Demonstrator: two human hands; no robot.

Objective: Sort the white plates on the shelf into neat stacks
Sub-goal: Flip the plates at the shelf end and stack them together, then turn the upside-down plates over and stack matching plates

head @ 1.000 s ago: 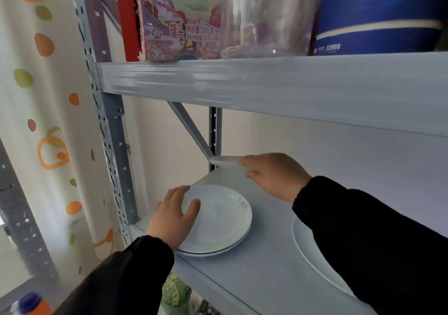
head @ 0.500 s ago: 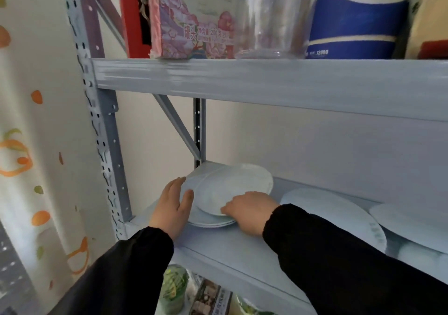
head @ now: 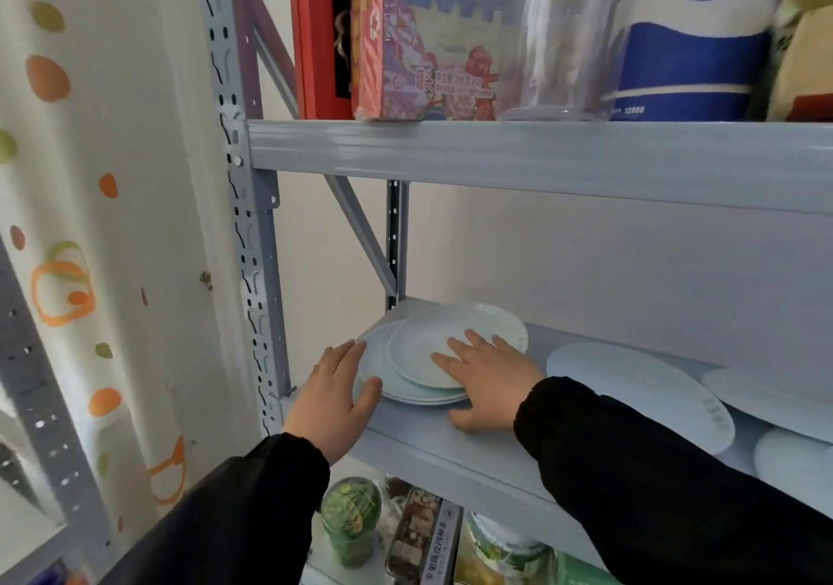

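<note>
Top plate [head: 430,343] off-centre, rearward on stack [head: 377,366]. Right hand [head: 489,381] flat upon it, left hand [head: 333,397] flat against stack's rim, nothing gripped. Advise sliding until rims align.

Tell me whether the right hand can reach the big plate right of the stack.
Probably yes: right hand lies open on the stack, with only bare shelf between it and the big plate.

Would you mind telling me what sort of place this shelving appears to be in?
Probably a household storeroom or pantry: a grey metal shelving rack carries white plates, packaged goods sit on the shelf above, and food jars below.
</note>
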